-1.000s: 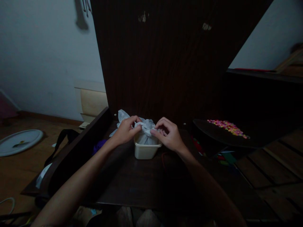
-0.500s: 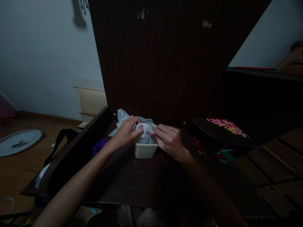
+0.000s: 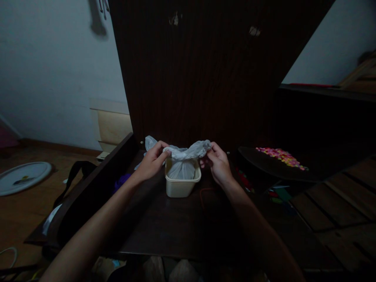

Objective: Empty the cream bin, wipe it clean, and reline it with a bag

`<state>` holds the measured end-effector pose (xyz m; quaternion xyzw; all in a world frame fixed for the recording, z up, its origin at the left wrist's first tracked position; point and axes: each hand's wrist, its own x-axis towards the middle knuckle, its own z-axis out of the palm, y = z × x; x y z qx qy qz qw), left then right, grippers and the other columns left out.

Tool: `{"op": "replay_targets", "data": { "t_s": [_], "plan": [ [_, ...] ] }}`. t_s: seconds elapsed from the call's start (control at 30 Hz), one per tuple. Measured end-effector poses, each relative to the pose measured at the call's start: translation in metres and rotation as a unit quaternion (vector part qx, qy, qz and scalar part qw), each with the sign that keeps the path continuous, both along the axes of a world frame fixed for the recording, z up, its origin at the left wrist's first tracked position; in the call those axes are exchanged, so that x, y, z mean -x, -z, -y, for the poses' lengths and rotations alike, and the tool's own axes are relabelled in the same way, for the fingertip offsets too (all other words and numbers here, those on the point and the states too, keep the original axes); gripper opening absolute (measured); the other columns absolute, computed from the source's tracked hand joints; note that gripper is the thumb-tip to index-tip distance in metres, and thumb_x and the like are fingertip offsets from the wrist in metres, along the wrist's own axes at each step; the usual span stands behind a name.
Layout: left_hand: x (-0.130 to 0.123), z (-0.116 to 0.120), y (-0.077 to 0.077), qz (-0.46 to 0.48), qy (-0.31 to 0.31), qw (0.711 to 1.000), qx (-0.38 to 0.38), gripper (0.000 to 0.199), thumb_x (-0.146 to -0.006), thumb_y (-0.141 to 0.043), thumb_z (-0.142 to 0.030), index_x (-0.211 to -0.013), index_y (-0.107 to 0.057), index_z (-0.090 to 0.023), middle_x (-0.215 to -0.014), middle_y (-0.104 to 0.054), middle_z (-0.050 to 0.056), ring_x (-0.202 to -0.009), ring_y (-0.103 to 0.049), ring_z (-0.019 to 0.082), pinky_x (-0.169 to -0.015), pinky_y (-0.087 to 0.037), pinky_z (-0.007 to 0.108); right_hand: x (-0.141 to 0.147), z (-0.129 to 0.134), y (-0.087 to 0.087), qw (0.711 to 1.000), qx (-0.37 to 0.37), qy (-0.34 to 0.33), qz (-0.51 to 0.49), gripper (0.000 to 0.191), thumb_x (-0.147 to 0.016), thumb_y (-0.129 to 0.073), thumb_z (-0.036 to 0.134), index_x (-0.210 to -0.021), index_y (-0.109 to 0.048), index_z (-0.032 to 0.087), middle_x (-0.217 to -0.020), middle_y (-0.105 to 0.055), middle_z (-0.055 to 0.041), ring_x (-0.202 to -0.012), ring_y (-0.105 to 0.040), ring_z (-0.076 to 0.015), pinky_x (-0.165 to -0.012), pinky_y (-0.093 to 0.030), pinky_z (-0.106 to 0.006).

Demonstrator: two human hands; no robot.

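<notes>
A whitish, see-through plastic bag [image 3: 182,170] sits inside a cream plastic tub [image 3: 180,189] on the dark wooden surface. Its gathered top is stretched sideways above the tub. My left hand [image 3: 152,159] pinches the left end of that gathered plastic, thumb and fingers together. On the other side, my right hand [image 3: 217,163] grips the right end, beside the tub's rim. More of the thin plastic spreads behind my left hand. What the bag contains is hidden.
Something purple [image 3: 122,182] lies left of the tub, near the raised side board [image 3: 96,182]. A dark panel [image 3: 194,78] stands behind. Small colourful pieces [image 3: 282,156] cover part of a shelf on the right. A white round lid or tray [image 3: 25,178] is on the floor.
My hands have moved apart, from close together over the tub to either side. The bag's bunched top is now pulled out between them, showing more of the tub's rim.
</notes>
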<state>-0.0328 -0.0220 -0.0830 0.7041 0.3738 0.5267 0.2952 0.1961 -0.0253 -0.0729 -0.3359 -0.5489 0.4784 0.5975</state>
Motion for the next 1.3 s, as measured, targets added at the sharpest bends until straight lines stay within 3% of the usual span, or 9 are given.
{"op": "replay_targets", "data": {
  "t_s": [0.13, 0.27, 0.43, 0.63, 0.8, 0.93, 1.1, 1.2, 1.3],
  "plan": [
    [-0.001, -0.001, 0.003, 0.061, 0.022, 0.998, 0.009, 0.022, -0.092, -0.061, -0.040, -0.091, -0.056, -0.019, -0.073, -0.053, -0.003, -0.065, -0.049, 0.012, -0.061, -0.041, 0.024, -0.007, -0.005, -0.003, 0.995, -0.032, -0.024, 0.094, 0.044, -0.078, -0.070, 0.058, -0.065, -0.047, 0.022, -0.064, -0.046, 0.0031, -0.059, -0.043, -0.0128, -0.052, -0.035, -0.025],
    [0.002, -0.002, 0.005, 0.111, 0.056, 0.992, -0.013, 0.028, -0.089, -0.069, -0.045, -0.094, -0.057, -0.020, -0.089, -0.064, 0.003, -0.081, -0.060, 0.016, -0.074, -0.049, 0.027, -0.017, -0.006, -0.005, 0.952, -0.124, -0.035, 0.277, 0.029, -0.064, -0.072, 0.023, -0.064, -0.043, 0.022, -0.064, -0.041, 0.0059, -0.060, -0.037, -0.0115, -0.055, -0.029, -0.024],
    [0.006, -0.002, 0.014, 0.144, 0.048, 0.987, -0.047, 0.027, -0.086, -0.074, -0.043, -0.090, -0.062, -0.019, -0.107, -0.069, 0.008, -0.106, -0.063, 0.022, -0.096, -0.049, 0.037, -0.027, -0.009, -0.009, 0.890, -0.300, 0.097, 0.330, 0.018, -0.063, -0.049, 0.004, -0.067, -0.049, 0.022, -0.074, -0.051, 0.0007, -0.072, -0.052, -0.0164, -0.067, -0.041, -0.030],
    [-0.004, 0.002, 0.023, 0.149, 0.088, 0.984, 0.033, 0.025, -0.085, -0.072, -0.030, -0.106, -0.063, -0.021, -0.116, -0.068, 0.007, -0.098, -0.068, 0.020, -0.093, -0.053, 0.038, -0.021, -0.028, -0.027, 0.767, -0.469, 0.303, 0.315, 0.029, -0.077, -0.048, -0.002, -0.072, -0.064, 0.022, -0.094, -0.065, -0.0066, -0.094, -0.061, -0.0241, -0.082, -0.051, -0.042],
    [-0.016, 0.002, 0.014, 0.073, 0.092, 0.991, 0.065, 0.043, -0.080, -0.074, -0.027, -0.120, -0.059, -0.020, -0.112, -0.070, 0.008, -0.104, -0.067, 0.024, -0.092, -0.052, 0.038, -0.002, -0.047, -0.049, 0.712, -0.500, 0.339, 0.359, 0.028, -0.087, -0.054, 0.007, -0.085, -0.073, 0.027, -0.121, -0.070, -0.0040, -0.124, -0.053, -0.0303, -0.102, -0.042, -0.055],
    [-0.021, 0.001, 0.007, 0.001, 0.091, 0.995, 0.042, 0.030, -0.082, -0.073, -0.031, -0.108, -0.066, -0.016, -0.100, -0.071, 0.006, -0.092, -0.066, 0.022, -0.087, -0.052, 0.035, 0.011, -0.045, -0.045, 0.768, -0.462, 0.303, 0.323, 0.027, -0.084, -0.054, 0.008, -0.095, -0.072, 0.025, -0.125, -0.065, -0.0086, -0.115, -0.056, -0.0273, -0.093, -0.050, -0.048],
    [-0.024, -0.001, 0.007, 0.051, 0.064, 0.997, 0.001, 0.043, -0.082, -0.074, -0.028, -0.122, -0.061, -0.018, -0.083, -0.061, -0.001, -0.075, -0.058, 0.014, -0.074, -0.051, 0.027, 0.011, -0.022, -0.019, 0.925, -0.248, 0.097, 0.270, 0.013, -0.084, -0.067, 0.032, -0.081, -0.062, 0.020, -0.069, -0.057, 0.0019, -0.059, -0.050, -0.0130, -0.055, -0.043, -0.026],
    [-0.027, 0.001, 0.008, 0.028, 0.083, 0.996, -0.011, 0.038, -0.085, -0.073, -0.027, -0.121, -0.065, -0.019, -0.091, -0.064, 0.003, -0.080, -0.059, 0.015, -0.076, -0.052, 0.027, 0.008, -0.014, -0.006, 0.932, -0.164, -0.029, 0.321, 0.024, -0.080, -0.075, 0.040, -0.086, -0.065, 0.019, -0.066, -0.058, 0.0039, -0.057, -0.049, -0.0119, -0.055, -0.040, -0.025],
    [-0.029, 0.004, 0.009, 0.027, 0.089, 0.995, -0.020, 0.036, -0.084, -0.074, -0.026, -0.118, -0.067, -0.018, -0.102, -0.067, 0.007, -0.083, -0.059, 0.015, -0.079, -0.054, 0.030, 0.003, -0.016, 0.003, 0.940, -0.160, -0.033, 0.300, 0.018, -0.082, -0.070, 0.033, -0.093, -0.069, 0.020, -0.080, -0.067, -0.0001, -0.069, -0.058, -0.0154, -0.063, -0.044, -0.027]
  ]
}}
